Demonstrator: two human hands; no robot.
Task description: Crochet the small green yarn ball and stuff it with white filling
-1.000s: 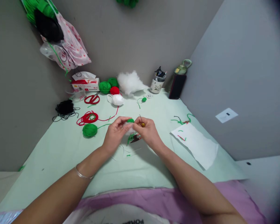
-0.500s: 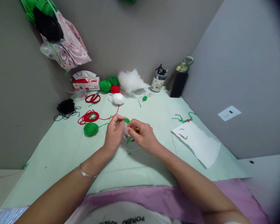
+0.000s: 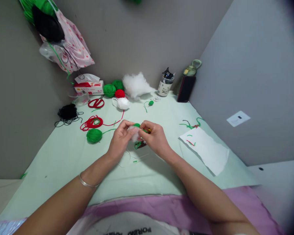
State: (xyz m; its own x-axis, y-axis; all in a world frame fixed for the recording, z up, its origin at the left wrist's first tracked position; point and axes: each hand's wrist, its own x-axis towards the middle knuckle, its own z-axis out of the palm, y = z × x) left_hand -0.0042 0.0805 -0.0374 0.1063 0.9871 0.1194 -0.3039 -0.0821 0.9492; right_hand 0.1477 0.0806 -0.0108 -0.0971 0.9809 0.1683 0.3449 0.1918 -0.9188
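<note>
Between both hands, over the middle of the table, is a small green crocheted piece (image 3: 136,125), mostly covered by fingers. A tuft of white stuffing (image 3: 134,135) shows on its near side. My left hand (image 3: 119,140) is closed, thumb and fingers pinching the piece and the tuft from the left. My right hand (image 3: 156,137) is closed on the piece's right side, fingertips against the stuffing. Something small and yellow (image 3: 149,130) shows at its fingers; its kind is unclear. Below lie a green yarn loop (image 3: 137,145) and a dark object (image 3: 142,143), partly hidden.
A green yarn ball (image 3: 94,136), red yarn coil (image 3: 91,122), red-handled scissors (image 3: 96,103) and black yarn (image 3: 68,112) lie left. Behind are white yarn (image 3: 123,103), a stuffing heap (image 3: 137,85), a pen cup (image 3: 165,86) and a phone (image 3: 186,88). White paper (image 3: 208,150) lies right.
Both hands have turned a little, and my right hand has shifted slightly right. More of the white tuft and of the dark object below now shows. The whole view has moved slightly.
</note>
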